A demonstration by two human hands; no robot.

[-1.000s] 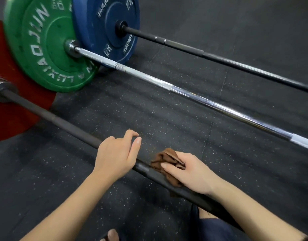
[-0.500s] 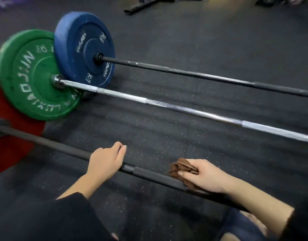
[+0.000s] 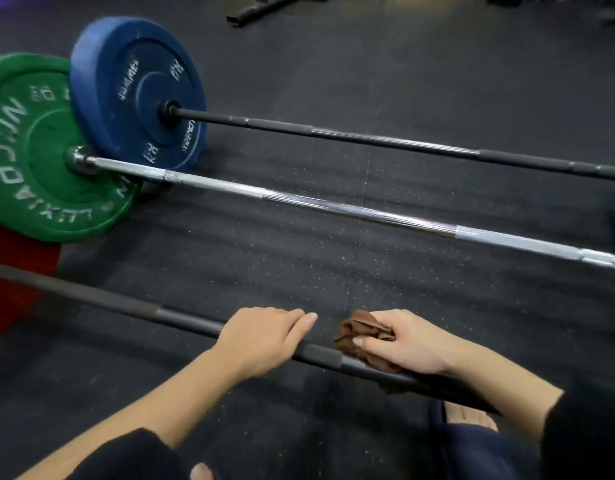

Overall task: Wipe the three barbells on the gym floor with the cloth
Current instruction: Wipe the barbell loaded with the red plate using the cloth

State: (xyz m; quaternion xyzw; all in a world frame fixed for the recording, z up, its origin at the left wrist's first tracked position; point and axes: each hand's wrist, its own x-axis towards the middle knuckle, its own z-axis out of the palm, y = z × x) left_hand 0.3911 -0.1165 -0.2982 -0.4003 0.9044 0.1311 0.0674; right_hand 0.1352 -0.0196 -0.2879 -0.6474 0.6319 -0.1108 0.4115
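Three barbells lie side by side on the black gym floor. The nearest black barbell point(image 3: 133, 306) carries a red plate point(image 3: 11, 292) at the left edge. My left hand point(image 3: 261, 337) rests over this bar with fingers extended across it. Just to its right, my right hand point(image 3: 403, 341) holds a crumpled brown cloth point(image 3: 359, 332) wrapped around the same bar. The chrome barbell point(image 3: 334, 206) with a green plate point(image 3: 39, 150) lies in the middle. Farthest is a black barbell point(image 3: 368, 138) with a blue plate point(image 3: 136, 91).
Speckled rubber mats point(image 3: 264, 265) cover the floor between the bars. A dark metal frame base point(image 3: 261, 8) sits at the top of the view. My knees and dark clothing point(image 3: 479, 448) fill the bottom edge.
The view has swung, so the plates sit further right and nearer. My left hand now lies close beside my right hand and the cloth, where a wider gap lay before.
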